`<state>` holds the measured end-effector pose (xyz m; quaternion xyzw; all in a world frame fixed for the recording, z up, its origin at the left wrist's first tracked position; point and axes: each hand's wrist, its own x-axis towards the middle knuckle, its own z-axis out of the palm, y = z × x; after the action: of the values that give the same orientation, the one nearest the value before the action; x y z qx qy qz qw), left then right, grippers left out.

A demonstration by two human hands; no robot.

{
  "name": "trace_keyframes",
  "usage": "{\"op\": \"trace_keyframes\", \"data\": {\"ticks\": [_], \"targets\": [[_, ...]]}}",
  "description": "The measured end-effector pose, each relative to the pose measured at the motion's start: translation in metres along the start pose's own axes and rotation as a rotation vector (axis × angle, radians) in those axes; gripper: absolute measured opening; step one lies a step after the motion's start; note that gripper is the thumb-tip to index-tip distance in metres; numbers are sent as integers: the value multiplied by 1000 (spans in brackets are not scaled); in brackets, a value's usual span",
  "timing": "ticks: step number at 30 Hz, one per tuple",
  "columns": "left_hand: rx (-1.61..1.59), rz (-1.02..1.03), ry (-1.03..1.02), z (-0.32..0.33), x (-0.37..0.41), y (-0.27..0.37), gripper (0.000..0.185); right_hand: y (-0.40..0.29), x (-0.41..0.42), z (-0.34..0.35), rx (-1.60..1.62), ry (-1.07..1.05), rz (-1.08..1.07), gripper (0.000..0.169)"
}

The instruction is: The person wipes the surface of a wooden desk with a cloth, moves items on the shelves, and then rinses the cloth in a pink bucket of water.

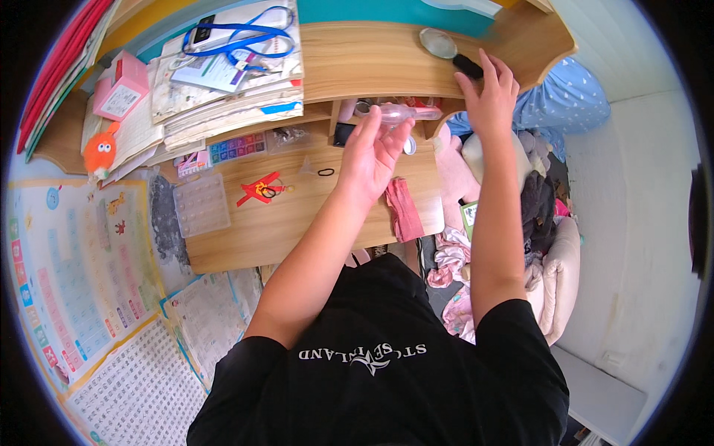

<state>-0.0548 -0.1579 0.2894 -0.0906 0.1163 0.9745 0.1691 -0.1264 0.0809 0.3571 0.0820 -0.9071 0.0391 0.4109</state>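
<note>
A clear pinkish bottle [397, 114] with a narrow pink end lies between the thumb and fingers of my left hand [369, 159], in front of the lower shelf opening. My right hand [492, 97] reaches over the upper shelf board, thumb and fingers apart. Between them is the end of a black handle [467, 66], and I cannot make out whether they touch it. The handle lies in line with a round, pale disc-shaped head [438, 43], possibly a hand mirror. Below my left hand, a folded dark-pink cloth [404, 211] rests on the wooden desk [312, 223].
Stacked papers and books [223, 111] carry a blue lanyard [240, 47]. Beside them are a pink box [120, 86] and an orange plush toy [100, 149]. A clear plastic case [202, 205], red ribbon piece [261, 188] and black hair tie [326, 172] lie on the desk. Bedding [558, 279] is at right.
</note>
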Motion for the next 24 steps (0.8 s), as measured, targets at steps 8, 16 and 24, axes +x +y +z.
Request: {"op": "trace_keyframes", "data": {"ticks": [8, 16, 24], "targets": [[323, -23, -11, -31, -19, -11, 43, -70, -155, -49, 1694, -351, 1146, 41], [549, 113, -127, -5, -53, 43, 55, -65, -70, -57, 1581, -651, 716, 22], [917, -35, 30, -66, -102, 90, 55, -98, 63, 40, 967, -423, 275, 25]]}}
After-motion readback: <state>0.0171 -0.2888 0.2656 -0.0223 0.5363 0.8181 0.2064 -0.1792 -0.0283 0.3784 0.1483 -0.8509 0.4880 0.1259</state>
